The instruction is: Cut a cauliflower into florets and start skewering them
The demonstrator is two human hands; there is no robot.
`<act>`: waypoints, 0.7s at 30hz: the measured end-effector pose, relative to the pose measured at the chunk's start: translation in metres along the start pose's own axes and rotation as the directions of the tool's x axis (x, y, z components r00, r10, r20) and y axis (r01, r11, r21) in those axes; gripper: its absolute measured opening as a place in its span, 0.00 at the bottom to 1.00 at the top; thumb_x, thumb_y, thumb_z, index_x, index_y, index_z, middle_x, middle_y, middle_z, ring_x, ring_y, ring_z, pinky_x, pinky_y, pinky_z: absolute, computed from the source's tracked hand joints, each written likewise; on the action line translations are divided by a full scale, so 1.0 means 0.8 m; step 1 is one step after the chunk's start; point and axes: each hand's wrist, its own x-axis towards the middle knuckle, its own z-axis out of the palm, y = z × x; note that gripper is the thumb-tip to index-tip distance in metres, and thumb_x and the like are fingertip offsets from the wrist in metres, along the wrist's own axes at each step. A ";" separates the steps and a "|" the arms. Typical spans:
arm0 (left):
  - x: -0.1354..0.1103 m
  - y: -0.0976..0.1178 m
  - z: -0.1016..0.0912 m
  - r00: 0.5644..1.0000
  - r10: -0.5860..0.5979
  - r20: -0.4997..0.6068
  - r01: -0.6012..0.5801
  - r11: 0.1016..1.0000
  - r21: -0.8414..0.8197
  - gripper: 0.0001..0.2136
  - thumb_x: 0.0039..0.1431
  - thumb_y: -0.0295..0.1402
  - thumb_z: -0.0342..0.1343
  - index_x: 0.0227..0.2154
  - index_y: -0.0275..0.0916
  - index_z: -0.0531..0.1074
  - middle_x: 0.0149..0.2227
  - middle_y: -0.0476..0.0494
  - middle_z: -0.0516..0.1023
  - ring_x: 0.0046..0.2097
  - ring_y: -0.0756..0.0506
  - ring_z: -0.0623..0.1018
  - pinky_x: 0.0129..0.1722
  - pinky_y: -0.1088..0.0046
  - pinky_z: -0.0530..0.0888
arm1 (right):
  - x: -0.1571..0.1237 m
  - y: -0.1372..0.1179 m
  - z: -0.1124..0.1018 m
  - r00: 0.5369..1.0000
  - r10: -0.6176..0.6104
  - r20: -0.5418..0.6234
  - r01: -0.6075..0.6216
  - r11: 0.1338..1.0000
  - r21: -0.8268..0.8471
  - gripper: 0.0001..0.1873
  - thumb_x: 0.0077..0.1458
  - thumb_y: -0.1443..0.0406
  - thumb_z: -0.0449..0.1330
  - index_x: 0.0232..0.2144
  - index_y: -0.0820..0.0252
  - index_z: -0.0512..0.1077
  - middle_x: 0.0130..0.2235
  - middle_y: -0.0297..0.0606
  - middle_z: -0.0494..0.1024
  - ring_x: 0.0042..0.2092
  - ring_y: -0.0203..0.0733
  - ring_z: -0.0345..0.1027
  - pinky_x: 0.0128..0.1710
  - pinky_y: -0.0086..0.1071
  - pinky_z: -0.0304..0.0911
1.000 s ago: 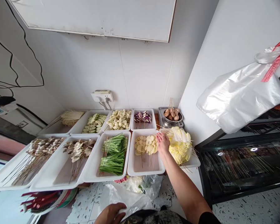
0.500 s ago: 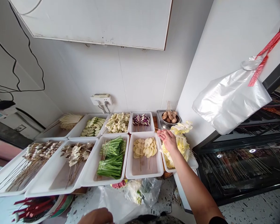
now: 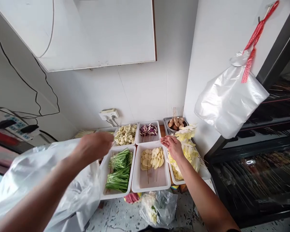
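Note:
My right hand (image 3: 172, 146) is closed in a pinch around thin wooden skewers. Yellow-white napa cabbage skewers (image 3: 187, 132) extend from it, above the tray with more cabbage (image 3: 180, 174). Over the left trays is my left hand (image 3: 95, 146), its fingers curled closed and somewhat blurred. A large translucent white plastic bag (image 3: 82, 190) hangs from it, spreading below the forearm and covering the trays there. Between the hands lie potato-slice skewers (image 3: 152, 158) and green chive skewers (image 3: 119, 170) in white trays.
Behind are cauliflower skewers (image 3: 125, 133), purple eggplant skewers (image 3: 148, 129) and a bowl of mushrooms (image 3: 176, 123). Clear bags (image 3: 232, 96) hang by a red tie at the right, beside a dark display cabinet (image 3: 253, 180). A bagged vegetable (image 3: 158, 207) sits below the trays.
My left hand has risen from the bottom edge to above the left trays, bringing the plastic bag up across them. My right hand still grips the cabbage skewers. The view has shifted.

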 end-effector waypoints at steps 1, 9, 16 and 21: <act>0.027 0.016 0.002 0.997 0.057 0.048 -0.059 0.997 0.050 0.14 0.56 0.29 0.41 0.26 0.36 0.72 0.30 0.40 0.78 0.32 0.44 0.76 0.30 0.72 0.69 | -0.012 -0.011 -0.004 1.000 0.022 0.020 -0.021 0.999 -0.025 0.15 0.45 0.57 0.67 0.30 0.60 0.71 0.32 0.38 0.80 0.36 0.40 0.74 0.42 0.38 0.68; 0.209 0.086 0.084 0.866 0.497 0.061 -0.497 0.868 -0.011 0.14 0.60 0.30 0.44 0.34 0.37 0.76 0.39 0.41 0.79 0.42 0.43 0.77 0.40 0.69 0.72 | -0.102 -0.144 -0.019 0.821 0.542 0.179 -0.385 0.757 -0.527 0.14 0.59 0.58 0.56 0.31 0.65 0.71 0.32 0.42 0.77 0.36 0.40 0.72 0.38 0.35 0.67; 0.266 0.146 0.119 0.693 0.711 0.124 -0.703 0.703 -0.103 0.09 0.57 0.28 0.51 0.34 0.35 0.77 0.36 0.36 0.79 0.39 0.39 0.78 0.39 0.64 0.73 | -0.127 -0.189 -0.007 0.669 0.719 0.189 -0.480 0.612 -0.629 0.16 0.61 0.59 0.53 0.30 0.67 0.70 0.29 0.46 0.78 0.35 0.45 0.76 0.35 0.36 0.67; 0.284 0.203 0.145 0.570 0.797 0.201 -0.788 0.600 -0.142 0.14 0.54 0.40 0.57 0.41 0.38 0.76 0.43 0.36 0.78 0.44 0.36 0.76 0.40 0.63 0.73 | -0.131 -0.200 -0.009 0.698 0.701 0.149 -0.460 0.597 -0.657 0.16 0.61 0.58 0.53 0.30 0.65 0.69 0.29 0.45 0.78 0.35 0.44 0.76 0.33 0.34 0.67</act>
